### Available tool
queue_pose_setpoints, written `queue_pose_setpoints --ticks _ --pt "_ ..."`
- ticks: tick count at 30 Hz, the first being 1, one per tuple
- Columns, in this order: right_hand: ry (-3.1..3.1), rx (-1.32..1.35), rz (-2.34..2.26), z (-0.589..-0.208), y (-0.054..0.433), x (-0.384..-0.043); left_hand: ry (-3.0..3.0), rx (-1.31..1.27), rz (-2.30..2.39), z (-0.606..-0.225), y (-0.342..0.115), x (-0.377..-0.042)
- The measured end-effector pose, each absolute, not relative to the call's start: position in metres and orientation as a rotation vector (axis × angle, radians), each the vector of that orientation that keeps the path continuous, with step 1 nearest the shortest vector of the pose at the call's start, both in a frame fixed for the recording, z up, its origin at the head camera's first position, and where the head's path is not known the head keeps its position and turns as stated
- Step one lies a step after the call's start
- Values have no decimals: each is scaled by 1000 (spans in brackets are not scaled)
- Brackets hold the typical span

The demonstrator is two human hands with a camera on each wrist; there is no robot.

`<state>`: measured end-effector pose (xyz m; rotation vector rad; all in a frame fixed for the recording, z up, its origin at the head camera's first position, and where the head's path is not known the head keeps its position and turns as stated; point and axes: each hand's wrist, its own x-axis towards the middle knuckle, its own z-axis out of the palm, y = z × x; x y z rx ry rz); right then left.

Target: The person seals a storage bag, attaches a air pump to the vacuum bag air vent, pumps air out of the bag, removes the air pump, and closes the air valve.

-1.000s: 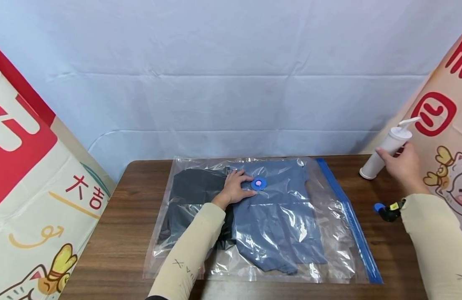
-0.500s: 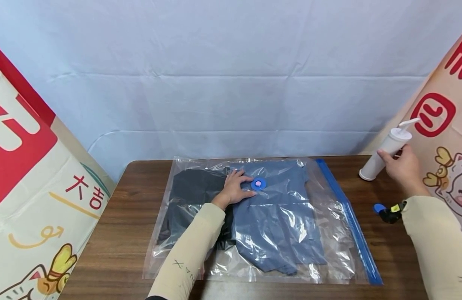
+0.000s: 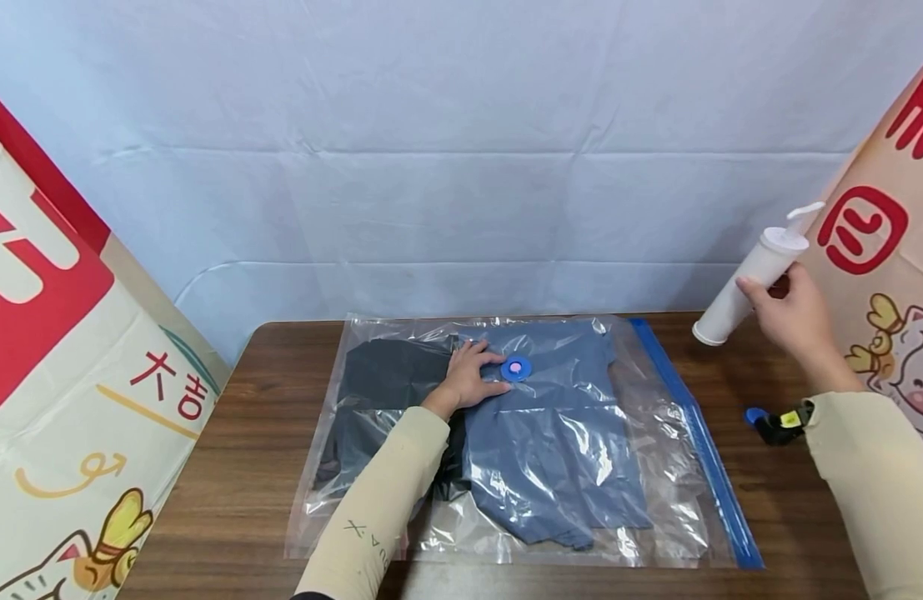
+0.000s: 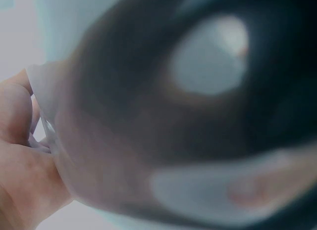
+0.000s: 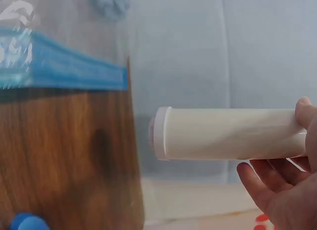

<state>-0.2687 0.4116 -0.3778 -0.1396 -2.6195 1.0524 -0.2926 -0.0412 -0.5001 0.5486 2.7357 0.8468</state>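
A clear vacuum storage bag [image 3: 679, 508] lies flat on the table, with a folded blue garment [image 3: 559, 450] and a dark garment [image 3: 389, 375] inside. My left hand [image 3: 472, 379] rests on the bag, thumb and fingers spread beside its round blue valve [image 3: 516, 368]. In the left wrist view, blurred plastic covers most of the picture, with part of the left hand [image 4: 25, 161] at the left edge. My right hand [image 3: 795, 317] grips a white hand pump [image 3: 742, 287], held tilted over the table's back right, its handle at the top. The right wrist view shows the pump's round end.
A blue zip strip [image 3: 704, 442] runs along the bag's right edge. Beside the right sleeve, a small blue round piece [image 5: 29, 222] lies on the wooden table [image 3: 228, 450]. Pale cloth [image 3: 446, 208] hangs behind, with printed banners [image 3: 919, 350] at both sides.
The right hand has lifted the white pump slightly and moved it left, with its lower end shifting toward the bag. The left hand and the bag have stayed in place.
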Motion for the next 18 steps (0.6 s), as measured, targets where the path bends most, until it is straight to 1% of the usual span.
queue_pose_setpoints --ticks 11,18 --pt "-2524 96 1073 -354 353 -265 2730 549 859 -497 -42 -290" --pt "-2490 278 1147 -351 309 -266 2726 547 875 -495 -43 -289"
